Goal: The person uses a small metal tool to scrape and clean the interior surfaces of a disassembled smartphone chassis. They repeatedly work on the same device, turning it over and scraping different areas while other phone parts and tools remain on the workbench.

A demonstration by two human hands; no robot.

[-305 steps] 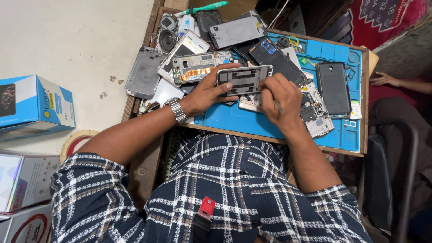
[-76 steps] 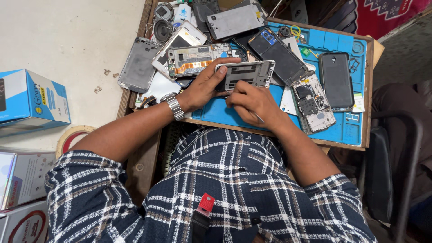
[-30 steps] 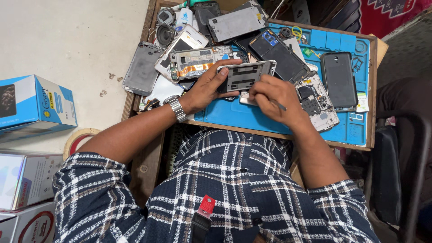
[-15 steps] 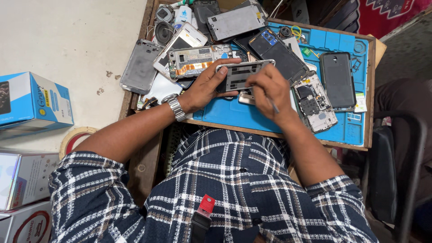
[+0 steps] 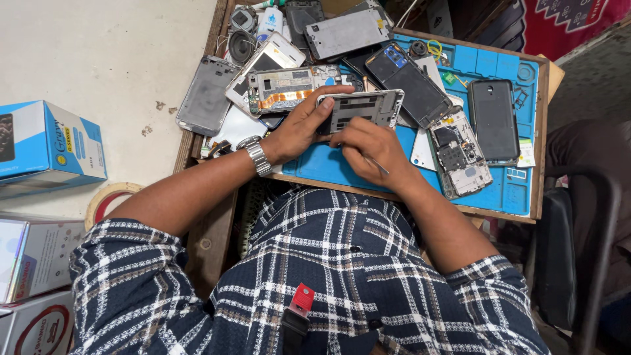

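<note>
An opened phone frame (image 5: 365, 108) lies over the blue work mat (image 5: 328, 167), its inner side up. My left hand (image 5: 301, 125) grips its left end, thumb along the top edge. My right hand (image 5: 369, 150) is closed around a thin metal tool (image 5: 376, 164) and rests against the frame's lower edge. A metal watch (image 5: 257, 155) sits on my left wrist.
Several dismantled phones, back covers and boards crowd the wooden tray: a black phone (image 5: 494, 119) at right, an open board (image 5: 460, 154) beside it, a grey cover (image 5: 206, 95) at left. Boxes (image 5: 46, 141) and a tape roll (image 5: 105, 199) lie left.
My right hand has shifted back and forth along the frame's lower edge with the tool. My left hand has kept its hold on the frame.
</note>
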